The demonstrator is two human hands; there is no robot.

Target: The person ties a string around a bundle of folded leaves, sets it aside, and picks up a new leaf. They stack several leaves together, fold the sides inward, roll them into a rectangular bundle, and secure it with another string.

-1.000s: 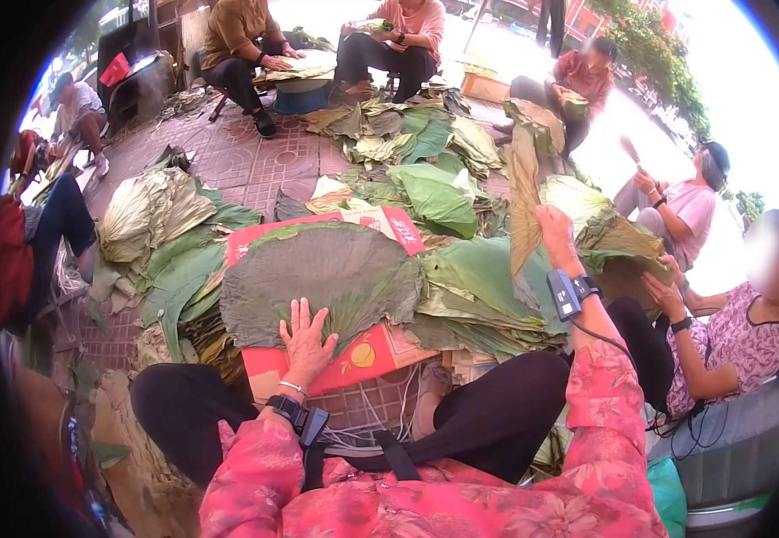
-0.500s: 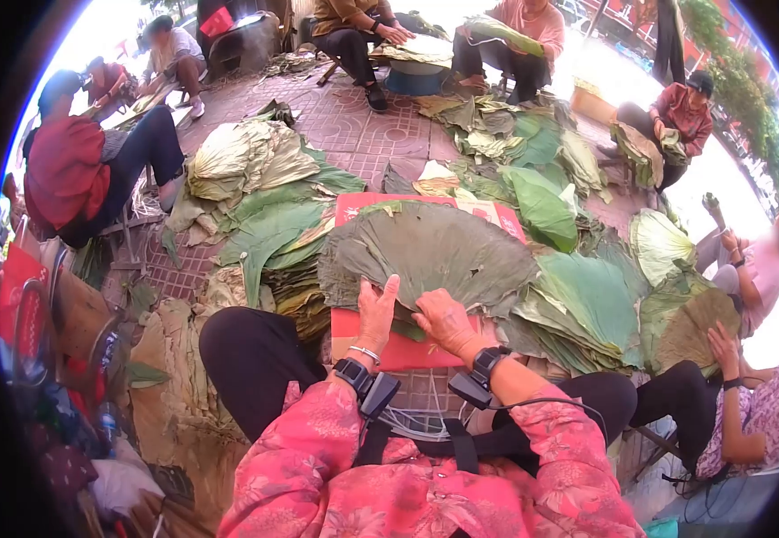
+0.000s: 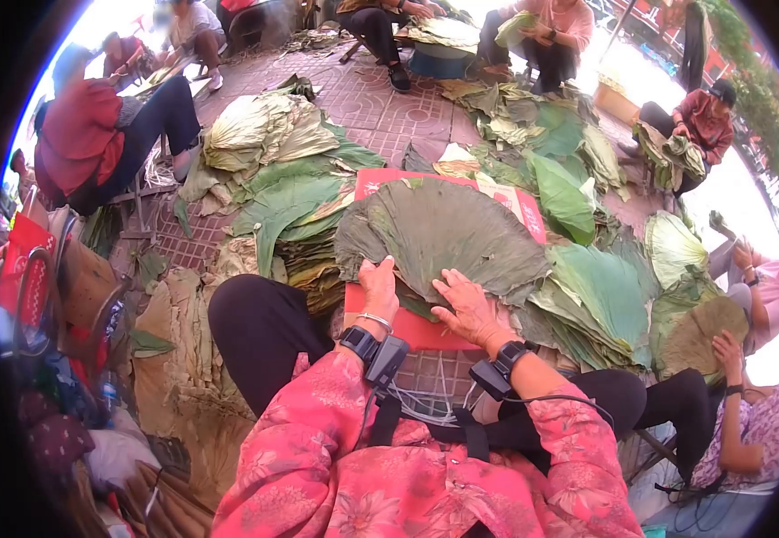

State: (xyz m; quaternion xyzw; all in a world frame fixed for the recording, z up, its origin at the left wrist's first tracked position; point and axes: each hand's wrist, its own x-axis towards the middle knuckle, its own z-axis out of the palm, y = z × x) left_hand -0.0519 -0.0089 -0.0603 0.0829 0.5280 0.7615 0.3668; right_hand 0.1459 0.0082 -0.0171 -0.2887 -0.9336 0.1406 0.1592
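A large dried lotus leaf (image 3: 443,229), grey-green and folded into a fan shape, lies across a red board or box (image 3: 407,332) in front of my knees. My left hand (image 3: 378,294) is closed on the leaf's lower left edge. On the lower middle edge rests my right hand (image 3: 470,309), its fingers spread and touching the leaf. A sliver of greener leaf shows beneath, between my hands. Each wrist carries a black strapped device, and a cable runs from the right one.
Piled leaves lie left (image 3: 291,193) and right (image 3: 596,296) of the board. A brown stack (image 3: 174,359) sits by my left knee. A chair with a red bag (image 3: 26,255) stands far left. Several people sit around handling leaves; one person's hand (image 3: 728,354) is at right.
My right hand's fingers have gone from curled at the leaf's edge to spread over it. My left hand stays at the leaf. The whole view has shifted slightly.
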